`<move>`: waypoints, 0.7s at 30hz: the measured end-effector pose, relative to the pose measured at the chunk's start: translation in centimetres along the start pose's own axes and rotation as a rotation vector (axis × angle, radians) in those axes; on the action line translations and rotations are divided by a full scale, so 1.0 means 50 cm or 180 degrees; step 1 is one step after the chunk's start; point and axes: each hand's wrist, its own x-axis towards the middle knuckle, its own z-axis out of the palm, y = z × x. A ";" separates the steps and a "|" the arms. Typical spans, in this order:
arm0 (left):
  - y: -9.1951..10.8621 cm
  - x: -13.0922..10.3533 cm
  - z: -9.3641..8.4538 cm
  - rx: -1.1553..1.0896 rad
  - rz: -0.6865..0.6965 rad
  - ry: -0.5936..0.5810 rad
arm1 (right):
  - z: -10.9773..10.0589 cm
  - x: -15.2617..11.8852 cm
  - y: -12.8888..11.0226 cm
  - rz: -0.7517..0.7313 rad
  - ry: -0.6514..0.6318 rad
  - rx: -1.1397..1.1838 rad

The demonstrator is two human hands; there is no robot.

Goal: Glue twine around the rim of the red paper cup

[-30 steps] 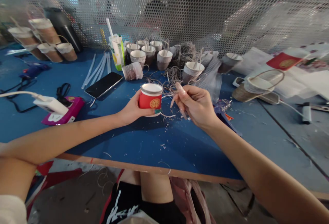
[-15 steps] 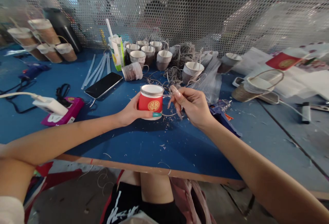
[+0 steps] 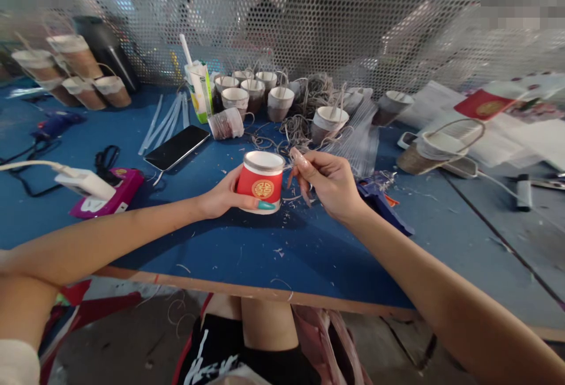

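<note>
Nearly vertical, red cup (image 3: pixel 263 189), mouth upward.

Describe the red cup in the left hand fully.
The red cup has a round gold emblem, a white interior and base edge, and a greyish band below the rim; its material is unclear. It is roughly upright, gripped by the left hand over the blue tabletop. The right hand is beside it, contact unclear.
</note>
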 end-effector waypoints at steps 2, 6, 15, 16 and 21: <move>0.002 -0.001 0.001 -0.0005 -0.0028 -0.0068 | 0.001 0.000 0.000 -0.0008 -0.0015 -0.0061; 0.006 -0.003 0.003 -0.0079 -0.0115 -0.0180 | 0.001 -0.001 0.002 -0.0020 -0.0053 -0.0079; 0.016 -0.003 0.006 -0.0072 -0.0173 -0.0413 | 0.004 -0.006 0.010 -0.0067 -0.0106 -0.0119; 0.016 -0.003 0.006 -0.0079 -0.0173 -0.0437 | 0.004 -0.006 0.011 -0.0058 -0.0114 -0.0129; 0.015 -0.004 0.005 -0.0068 -0.0199 -0.0465 | 0.009 -0.005 0.008 0.0022 -0.0128 -0.0059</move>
